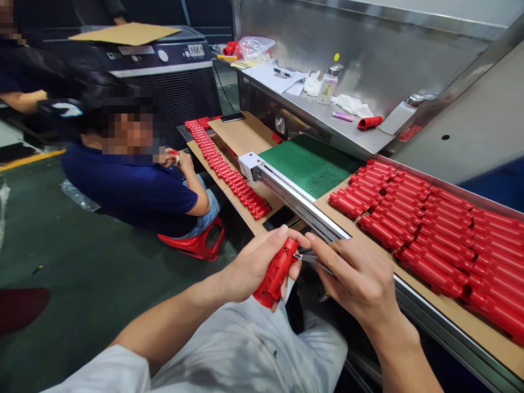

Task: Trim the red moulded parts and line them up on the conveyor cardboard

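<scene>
My left hand [256, 262] is closed around a red tubular plastic part [275, 275], which it holds tilted above my lap. The part has a ribbed collar at its upper end and slots along its side. In my right hand [360, 273] is a small pointed metal tool [313, 258], gripped between thumb and fingers. Its tip touches or nearly touches the red part just below the collar. Most of the tool's handle is hidden by my fingers.
Rows of red parts [434, 234] lie on cardboard at right. A metal rail [303, 199] borders a green conveyor belt [309, 164]. Beyond, a seated co-worker [135, 185] handles a small part beside another red row [225, 169]. Bottles [327, 87] and cloths [352, 105] occupy the shelf.
</scene>
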Available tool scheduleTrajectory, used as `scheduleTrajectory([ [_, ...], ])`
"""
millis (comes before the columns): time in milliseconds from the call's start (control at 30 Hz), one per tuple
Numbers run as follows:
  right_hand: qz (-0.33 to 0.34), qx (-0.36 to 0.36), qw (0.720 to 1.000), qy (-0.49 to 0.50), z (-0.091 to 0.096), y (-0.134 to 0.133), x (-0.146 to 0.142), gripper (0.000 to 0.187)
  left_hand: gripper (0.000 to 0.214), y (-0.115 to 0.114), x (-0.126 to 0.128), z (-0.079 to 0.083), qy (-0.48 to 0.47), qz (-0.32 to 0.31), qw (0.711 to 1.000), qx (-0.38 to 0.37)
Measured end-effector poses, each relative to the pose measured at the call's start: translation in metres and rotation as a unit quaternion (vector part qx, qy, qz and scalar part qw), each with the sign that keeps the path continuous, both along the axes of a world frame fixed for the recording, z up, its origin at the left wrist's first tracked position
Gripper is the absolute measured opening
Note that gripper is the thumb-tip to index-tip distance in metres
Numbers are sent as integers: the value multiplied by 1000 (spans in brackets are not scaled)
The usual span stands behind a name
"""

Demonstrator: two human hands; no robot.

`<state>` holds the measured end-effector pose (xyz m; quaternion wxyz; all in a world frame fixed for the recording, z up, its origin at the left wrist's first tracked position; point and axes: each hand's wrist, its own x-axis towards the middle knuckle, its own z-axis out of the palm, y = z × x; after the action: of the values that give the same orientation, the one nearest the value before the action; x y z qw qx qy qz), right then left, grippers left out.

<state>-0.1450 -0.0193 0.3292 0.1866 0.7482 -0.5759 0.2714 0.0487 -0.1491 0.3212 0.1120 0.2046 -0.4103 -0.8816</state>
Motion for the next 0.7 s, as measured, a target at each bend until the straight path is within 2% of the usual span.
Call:
scheduleTrajectory([
  [100,11,-10,1000,-5,-6,-1,0,50,53,0,0,-1,-4,-7,1000,-5],
  [133,12,-6,998,-57,-10,-2,1,47,53,-1,-1,-2,-5,-10,1000,-7],
  [167,3,1,989,-149,-14,-3,3,41,53,-1,-1,-2,-6,-12,1000,-7],
  [200,-14,11,962,-273,-19,-4,5,34,54,-2,-2,-3,-8,-12,1000,-5],
  [233,-37,21,911,-410,-25,-5,7,27,54,-2,-3,-3,-10,-12,1000,-1],
  [267,-64,30,846,-529,-30,-6,9,23,54,-3,-3,-3,-11,-10,1000,5],
  [300,-93,40,787,-609,-34,-6,10,23,53,-3,-4,-3,-13,-8,1000,11],
  [333,-117,56,750,-649,-37,-5,11,24,53,-4,-5,-4,-12,-6,1000,17],
  [367,-130,74,738,-659,-39,-4,12,28,53,-4,-5,-4,-8,-5,1000,23],
  [433,-130,104,748,-643,-39,1,15,30,53,-5,-5,-5,2,-6,1000,30],
  [567,-80,118,758,-637,-28,9,31,26,54,-4,-6,-9,19,1,999,33],
  [633,-77,112,763,-633,-24,9,44,23,51,-2,-7,-12,36,36,999,19],
  [700,-76,100,761,-636,-25,6,57,29,42,0,-10,-16,61,101,993,-2],
])
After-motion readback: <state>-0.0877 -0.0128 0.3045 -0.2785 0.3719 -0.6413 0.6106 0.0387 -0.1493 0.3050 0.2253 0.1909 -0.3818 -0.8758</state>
